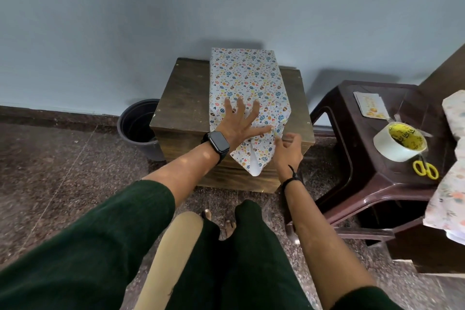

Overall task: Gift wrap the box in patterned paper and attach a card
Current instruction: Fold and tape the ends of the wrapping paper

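Near end of the box: our right hand [286, 150] pinches the right corner of the paper flap [254, 156], fingers curled on its edge. The flap hangs over the near side of the wooden stool [181, 98] in a loose point, white underside showing. Just beyond, our left hand [239, 123] lies spread flat, fingers straight, pressing the patterned paper [246, 75] onto the top of the box.

The box itself is fully covered; it sits lengthwise on the stool, running to the far edge by the wall.

Judged step: closing the near end, with the side fold in progress and the flap not yet taped.

Next move calls for creasing the right side inward, drawing the point up, and holding it while 1 hand fetches tape.

To the right, on the brown plastic stool [357, 113]: scissors [425, 170] nearest, tape roll [400, 142] behind them, card [371, 104] farthest. The card is not yet attached.
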